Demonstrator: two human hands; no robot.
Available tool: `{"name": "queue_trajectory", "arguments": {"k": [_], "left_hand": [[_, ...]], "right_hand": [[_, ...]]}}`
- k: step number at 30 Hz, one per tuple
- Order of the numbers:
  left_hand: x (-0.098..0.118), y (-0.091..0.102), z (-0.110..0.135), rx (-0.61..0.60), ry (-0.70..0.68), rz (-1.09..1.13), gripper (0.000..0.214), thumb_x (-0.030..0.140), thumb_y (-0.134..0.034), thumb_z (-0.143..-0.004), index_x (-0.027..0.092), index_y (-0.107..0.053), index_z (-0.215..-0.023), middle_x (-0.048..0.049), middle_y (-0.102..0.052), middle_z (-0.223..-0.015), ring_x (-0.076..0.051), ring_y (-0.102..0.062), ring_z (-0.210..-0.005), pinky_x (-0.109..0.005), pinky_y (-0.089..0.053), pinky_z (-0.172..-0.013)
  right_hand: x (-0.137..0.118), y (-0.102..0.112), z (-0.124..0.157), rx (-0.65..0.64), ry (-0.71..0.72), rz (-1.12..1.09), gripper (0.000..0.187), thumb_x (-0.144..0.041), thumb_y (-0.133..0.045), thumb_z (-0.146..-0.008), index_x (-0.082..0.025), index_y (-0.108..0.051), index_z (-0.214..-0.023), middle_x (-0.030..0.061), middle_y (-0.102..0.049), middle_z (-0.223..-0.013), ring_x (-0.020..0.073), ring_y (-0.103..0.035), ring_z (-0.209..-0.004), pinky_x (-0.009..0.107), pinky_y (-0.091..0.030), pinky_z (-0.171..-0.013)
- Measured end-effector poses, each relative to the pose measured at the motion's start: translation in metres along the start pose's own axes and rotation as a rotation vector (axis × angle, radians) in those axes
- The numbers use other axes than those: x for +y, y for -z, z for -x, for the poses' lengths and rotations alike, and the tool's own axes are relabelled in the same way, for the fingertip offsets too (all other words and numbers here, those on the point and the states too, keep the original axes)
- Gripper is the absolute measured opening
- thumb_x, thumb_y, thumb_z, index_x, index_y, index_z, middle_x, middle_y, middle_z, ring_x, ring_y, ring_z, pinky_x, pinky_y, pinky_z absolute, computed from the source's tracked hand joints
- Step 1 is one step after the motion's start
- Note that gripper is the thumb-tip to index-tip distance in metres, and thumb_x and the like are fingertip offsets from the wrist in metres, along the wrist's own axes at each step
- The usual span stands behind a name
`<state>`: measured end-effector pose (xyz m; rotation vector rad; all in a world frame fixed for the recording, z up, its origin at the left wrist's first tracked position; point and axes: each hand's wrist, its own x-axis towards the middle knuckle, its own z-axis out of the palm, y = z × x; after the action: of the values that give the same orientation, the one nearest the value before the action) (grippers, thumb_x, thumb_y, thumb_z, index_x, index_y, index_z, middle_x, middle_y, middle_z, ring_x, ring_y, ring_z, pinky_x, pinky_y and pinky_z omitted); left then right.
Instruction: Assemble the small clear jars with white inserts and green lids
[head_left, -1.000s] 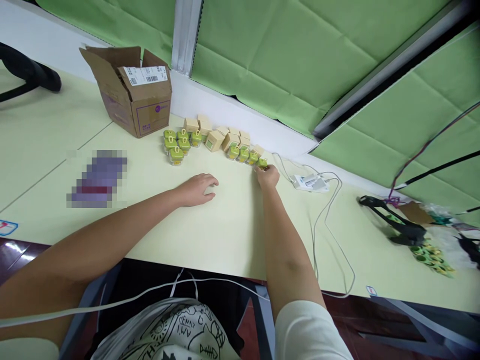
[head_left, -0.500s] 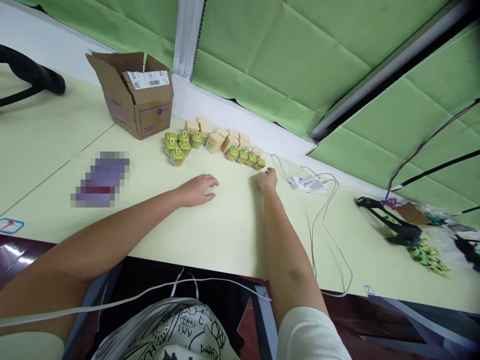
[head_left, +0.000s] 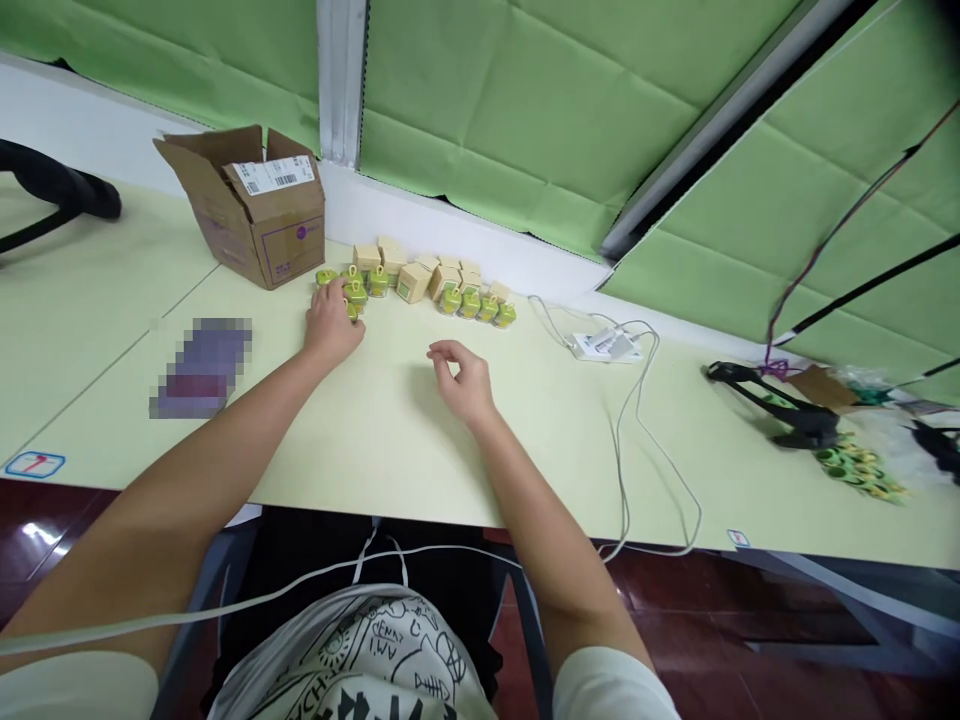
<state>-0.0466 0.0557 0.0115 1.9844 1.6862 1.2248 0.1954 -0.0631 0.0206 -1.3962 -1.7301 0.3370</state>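
Note:
My left hand point(head_left: 330, 325) is over the left cluster of small clear containers with green lids and loops point(head_left: 355, 292). Its fingers are spread around the front ones and partly hide them; no container is seen lifted. My right hand point(head_left: 463, 382) is held above the middle of the table, its thumb and fingers curled into a ring with nothing visible in them. Behind it a short row of the same green-lidded containers point(head_left: 469, 303) stands in front of several small beige boxes point(head_left: 414, 282).
An open cardboard box point(head_left: 289, 240) stands at the back left. A pixelated purple object point(head_left: 202, 368) lies left of my forearm. A white power strip point(head_left: 607, 344) with trailing cables is to the right. A black strap-like object point(head_left: 795, 410) and green pieces point(head_left: 859, 468) lie far right.
My left hand has moved left and away from me onto the left cluster. My right hand has left the end of the row and come back left towards the middle. The camera view has shifted slightly.

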Motion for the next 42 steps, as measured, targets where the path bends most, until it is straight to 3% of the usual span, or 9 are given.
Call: {"name": "queue_trajectory", "arguments": {"k": [3,6,10,15,19,24,31,42], "left_hand": [[-0.003,-0.007,0.002,-0.067,-0.097,0.064,0.073,0.012,-0.078,-0.073,0.023,-0.053,-0.141,-0.0114,-0.064,-0.129,-0.033,-0.060,-0.128,-0.054,-0.047,-0.117],[0.007,-0.016,0.017,-0.206,-0.186,0.161,0.077,0.028,-0.084,-0.073,0.025,-0.053,-0.143,-0.0126,-0.061,-0.136,-0.031,-0.063,-0.125,-0.053,-0.052,-0.113],[0.025,-0.027,0.041,-0.413,-0.224,0.275,0.087,0.046,-0.086,-0.072,0.024,-0.049,-0.147,-0.0126,-0.062,-0.135,-0.030,-0.066,-0.119,-0.049,-0.058,-0.103],[0.033,-0.028,0.052,-0.607,-0.223,0.359,0.080,0.047,-0.085,-0.074,0.025,-0.052,-0.144,-0.0102,-0.068,-0.131,-0.018,-0.069,-0.094,-0.035,-0.059,-0.086],[0.036,-0.021,0.053,-0.633,-0.230,0.307,0.074,0.048,-0.084,-0.077,0.024,-0.055,-0.141,-0.0079,-0.072,-0.124,-0.016,-0.067,-0.089,-0.033,-0.056,-0.084],[0.042,-0.016,0.054,-0.638,-0.239,0.255,0.072,0.050,-0.082,-0.079,0.022,-0.058,-0.141,-0.0068,-0.073,-0.119,-0.019,-0.067,-0.097,-0.033,-0.055,-0.086],[0.047,-0.016,0.053,-0.641,-0.336,0.212,0.053,0.055,-0.078,-0.082,0.021,-0.071,-0.122,-0.0054,-0.072,-0.109,-0.021,-0.066,-0.092,-0.036,-0.054,-0.088],[0.045,-0.015,0.050,-0.643,-0.349,0.186,0.051,0.056,-0.079,-0.080,0.022,-0.072,-0.117,-0.0046,-0.071,-0.103,-0.021,-0.064,-0.087,-0.035,-0.053,-0.081]], "right_hand": [[0.007,-0.012,0.012,-0.025,0.010,0.006,0.026,-0.033,-0.057,-0.095,-0.023,-0.074,-0.112,0.0081,-0.082,-0.101,0.0243,-0.077,-0.093,0.041,-0.061,-0.094],[0.014,-0.020,0.014,-0.061,-0.045,-0.064,0.028,-0.039,-0.058,-0.097,-0.023,-0.073,-0.115,0.0075,-0.080,-0.100,0.0217,-0.074,-0.085,0.037,-0.061,-0.084],[0.014,-0.023,0.010,-0.021,-0.008,-0.115,0.034,-0.047,-0.065,-0.095,-0.023,-0.072,-0.117,0.0097,-0.077,-0.112,0.0202,-0.070,-0.086,0.037,-0.060,-0.083],[0.016,-0.017,0.006,0.041,-0.059,-0.148,0.027,-0.046,-0.070,-0.092,-0.024,-0.074,-0.107,0.0088,-0.073,-0.112,0.0200,-0.069,-0.087,0.037,-0.060,-0.082],[0.024,-0.017,0.003,0.047,-0.091,-0.198,0.025,-0.047,-0.069,-0.093,-0.024,-0.076,-0.098,0.0070,-0.071,-0.104,0.0193,-0.069,-0.084,0.036,-0.061,-0.079],[0.028,-0.020,0.001,0.031,-0.078,-0.228,0.025,-0.048,-0.071,-0.092,-0.024,-0.076,-0.099,0.0085,-0.070,-0.106,0.0223,-0.070,-0.092,0.038,-0.062,-0.080],[0.027,-0.020,0.000,0.003,-0.033,-0.231,0.028,-0.049,-0.065,-0.097,-0.023,-0.074,-0.094,0.0090,-0.072,-0.106,0.0224,-0.070,-0.097,0.037,-0.063,-0.081],[0.016,-0.020,0.003,0.050,-0.060,-0.301,0.035,-0.058,-0.062,-0.098,-0.024,-0.070,-0.096,0.0074,-0.074,-0.105,0.0220,-0.070,-0.100,0.037,-0.061,-0.087]]}}
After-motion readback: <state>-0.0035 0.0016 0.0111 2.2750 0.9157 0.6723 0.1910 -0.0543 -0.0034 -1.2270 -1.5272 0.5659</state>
